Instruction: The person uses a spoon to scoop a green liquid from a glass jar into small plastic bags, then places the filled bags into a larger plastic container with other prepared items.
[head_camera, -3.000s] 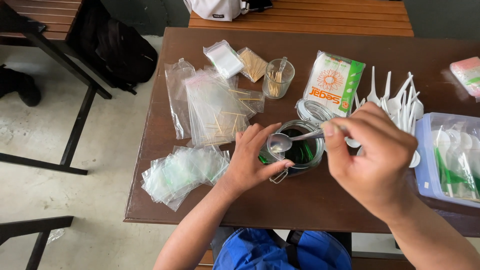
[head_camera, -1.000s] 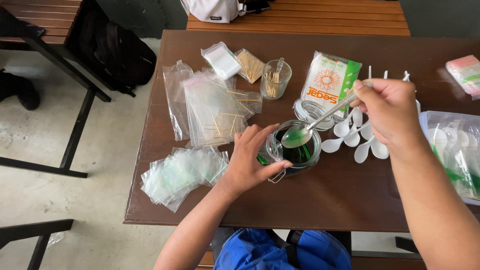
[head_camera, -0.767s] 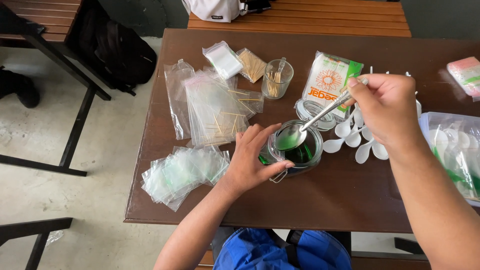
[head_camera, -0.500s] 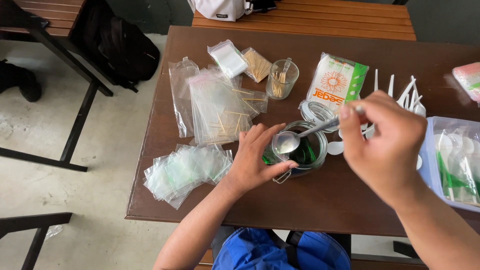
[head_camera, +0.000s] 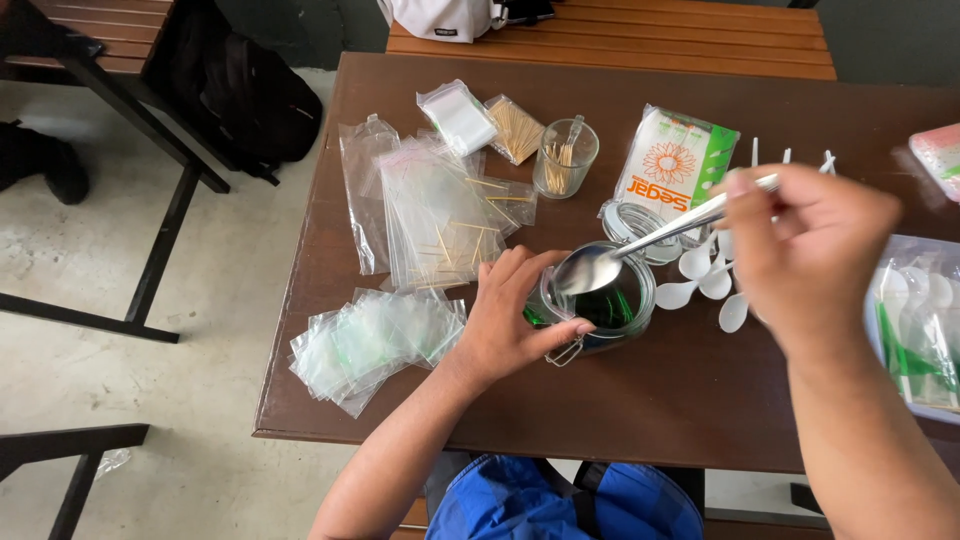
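The fingers (head_camera: 775, 215) of the right hand (head_camera: 810, 255) pinched the metal spoon (head_camera: 640, 245), its bowl over the glass jar (head_camera: 600, 298) of green stuff on the brown table (head_camera: 640, 400). The left hand (head_camera: 510, 320) wrapped round the jar; holding it still and the spoon level seemed best.

I'm looking down on what seems an informal eatery or canteen seating area: a brown table (head_camera: 640, 400) over bare concrete floor (head_camera: 200, 300), a slatted wooden bench (head_camera: 620, 40) on the far side, another metal-legged table (head_camera: 130, 180) at far left.
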